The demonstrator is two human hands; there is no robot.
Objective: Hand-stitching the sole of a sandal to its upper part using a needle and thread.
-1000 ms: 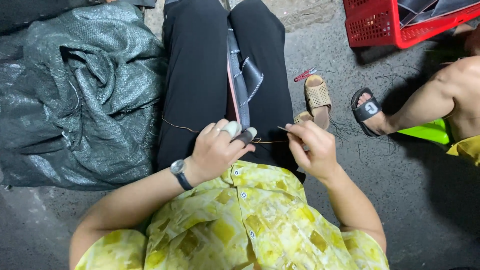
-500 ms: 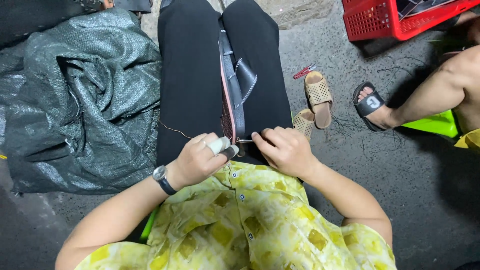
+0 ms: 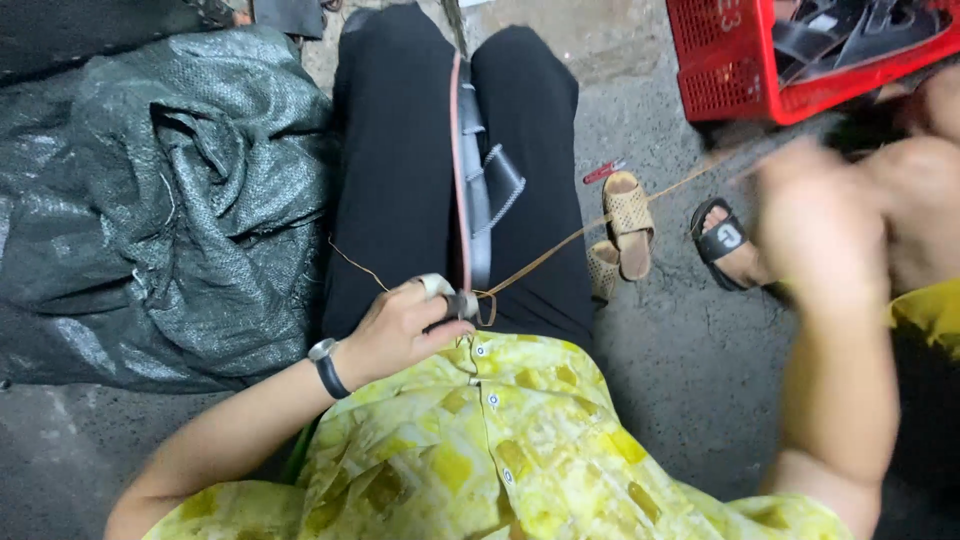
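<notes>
Dark woven sack (image 3: 150, 200) lying left; red crate (image 3: 745, 70) top rt; tan sandals (image 3: 622, 225) on concrete.

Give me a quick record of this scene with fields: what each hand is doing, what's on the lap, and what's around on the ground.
left hand: pinches the near end of a dark strap piece on the lap
right hand: raised out to the right, motion-blurred, pulling a tan thread taut
thread: runs from the strap end at the left hand up to the right hand
lap: black trousers, the strap lying between the legs
ground, left: dark green woven sack
ground, right: tan sandals, red crate
nearby: another person's foot in a black sandal
</notes>
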